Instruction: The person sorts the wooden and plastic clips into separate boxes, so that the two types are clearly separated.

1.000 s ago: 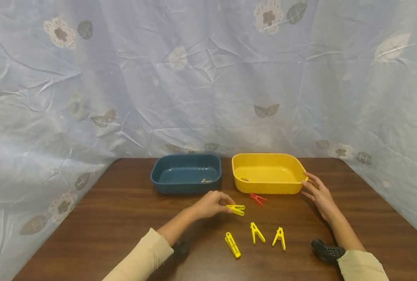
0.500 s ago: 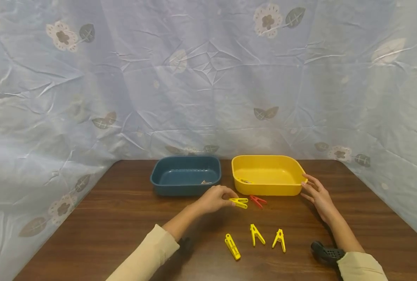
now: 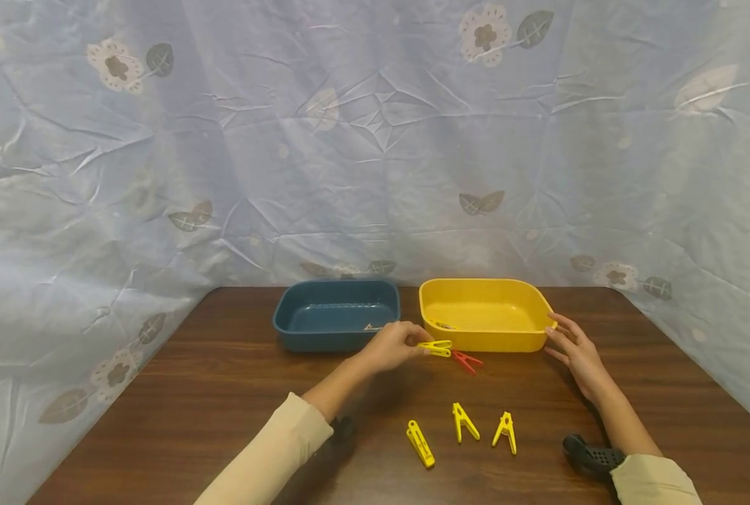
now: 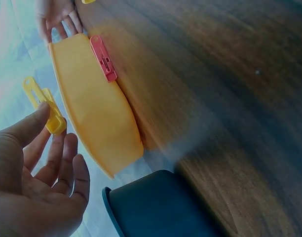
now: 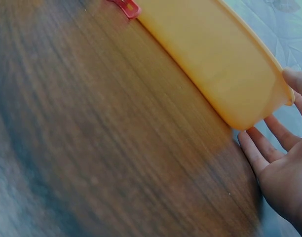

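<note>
My left hand [image 3: 392, 347] pinches a yellow clothespin [image 3: 436, 348] between thumb and fingertips, just in front of the yellow bin [image 3: 485, 341]; the left wrist view shows this clothespin [image 4: 45, 104] held by one end. Close beside it a red clothespin [image 3: 466, 361] lies on the table at the bin's near side. My right hand [image 3: 578, 356] touches the yellow bin's right end, its fingers spread; in the right wrist view the thumb of this hand [image 5: 284, 158] rests at the bin's rim [image 5: 259, 44]. Inside the bin, at its left, lies a small item [image 3: 443, 325].
Left of the yellow bin stands a dark blue bin [image 3: 330, 342] with a small pale item [image 3: 372, 327] inside. Three yellow clothespins [image 3: 421, 444], [image 3: 465, 422], [image 3: 505, 432] lie nearer on the wooden table [image 3: 223, 421]. A patterned cloth [image 3: 349, 175] hangs behind.
My left hand has moved forward and slightly right with the yellow clothespin, from the open table to the yellow bin's near wall. The right hand has stayed at the bin's right end.
</note>
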Motion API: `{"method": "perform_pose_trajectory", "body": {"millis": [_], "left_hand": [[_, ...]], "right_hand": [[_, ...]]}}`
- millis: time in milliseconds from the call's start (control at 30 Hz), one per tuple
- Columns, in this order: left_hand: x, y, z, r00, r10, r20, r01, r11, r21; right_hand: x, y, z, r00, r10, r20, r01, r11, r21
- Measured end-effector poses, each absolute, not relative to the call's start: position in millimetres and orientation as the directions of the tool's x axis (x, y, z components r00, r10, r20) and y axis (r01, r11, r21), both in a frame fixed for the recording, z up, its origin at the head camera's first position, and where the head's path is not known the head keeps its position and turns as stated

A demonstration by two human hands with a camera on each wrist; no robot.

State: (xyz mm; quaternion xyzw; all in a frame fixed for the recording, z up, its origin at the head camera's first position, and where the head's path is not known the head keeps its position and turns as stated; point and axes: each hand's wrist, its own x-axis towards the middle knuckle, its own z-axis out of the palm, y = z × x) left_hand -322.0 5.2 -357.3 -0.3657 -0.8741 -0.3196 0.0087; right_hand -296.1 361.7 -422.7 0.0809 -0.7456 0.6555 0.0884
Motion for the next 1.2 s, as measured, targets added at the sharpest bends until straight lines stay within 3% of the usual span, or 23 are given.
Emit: {"method": "perform_pose_trajectory", "body": {"millis": [433,1200], "left_hand": [[-333.6,13.2,-354.2,-0.777,0.594,0.209,0.581,0.549,0.601],[-371.7,41.2,-349.6,-0.846,0.457,0.274,0.527,0.643,0.556]], "right_hand": [[-294.9,362.6,-422.2,-0.975,0.001,0.221,-0.220,0.098,-0.970],[-294.3,360.4,-420.3,-0.975,0.009,0.220,-0.217,0.129,-0.968]]}}
